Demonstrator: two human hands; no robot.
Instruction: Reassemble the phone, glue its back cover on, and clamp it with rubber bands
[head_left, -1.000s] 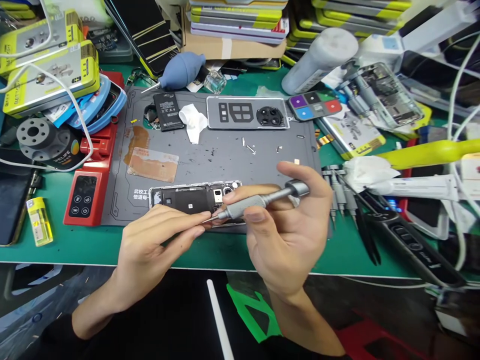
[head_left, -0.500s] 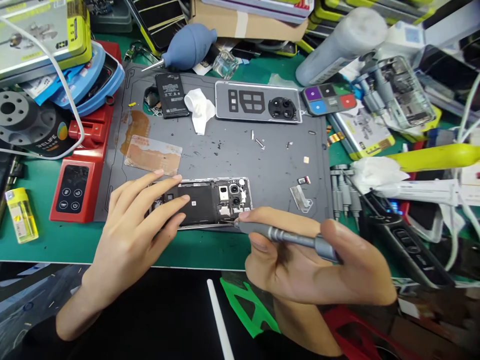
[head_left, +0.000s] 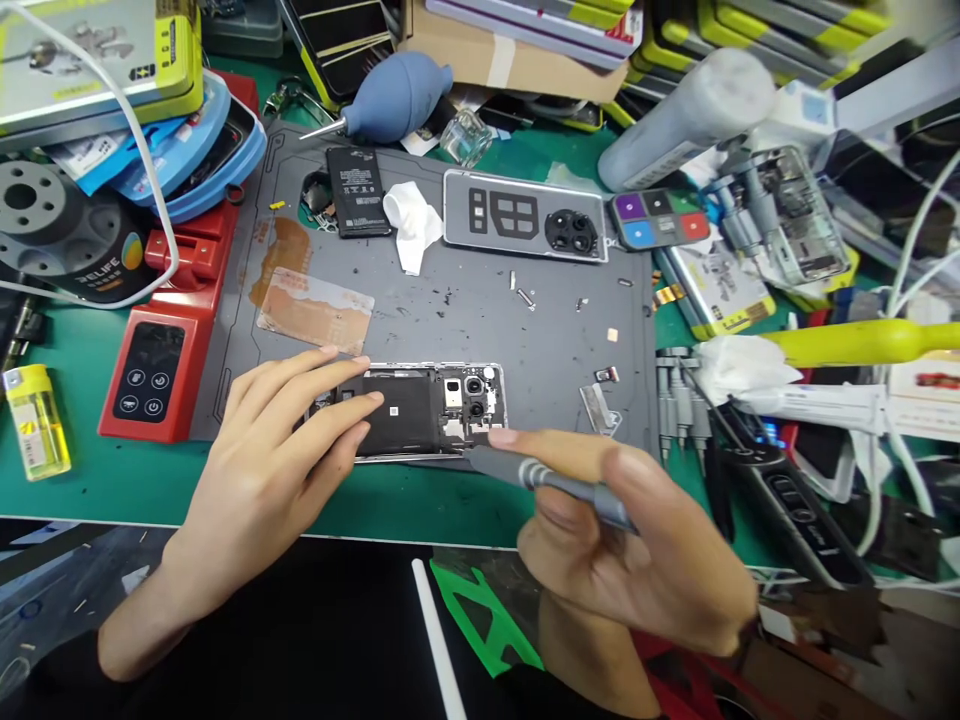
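Observation:
An opened smartphone (head_left: 409, 415) lies lengthwise near the front edge of the grey work mat, its dark inside and camera lenses facing up. My left hand (head_left: 277, 450) rests over its left end, fingers spread and laid across the frame. In my right hand (head_left: 637, 540) is a grey screwdriver (head_left: 544, 477), held at a slant with the index finger along it. Its head reaches the phone's lower right part, below the cameras; the very tip is too small to make out. Behind the phone lies a translucent brownish card (head_left: 319, 310).
A removed back cover (head_left: 525, 215), a battery (head_left: 358, 190), a crumpled white tissue (head_left: 412, 225) and tiny parts lie on the mat (head_left: 450, 320). A red device (head_left: 154, 370) and a lighter (head_left: 37, 420) stand left. Several screwdrivers (head_left: 682, 400) and a blue air blower (head_left: 397, 95) are around it.
My right hand has shifted its grip, with the screwdriver now more tilted and the index fingertip further right. The left hand stays on the phone. The whole view has shifted slightly.

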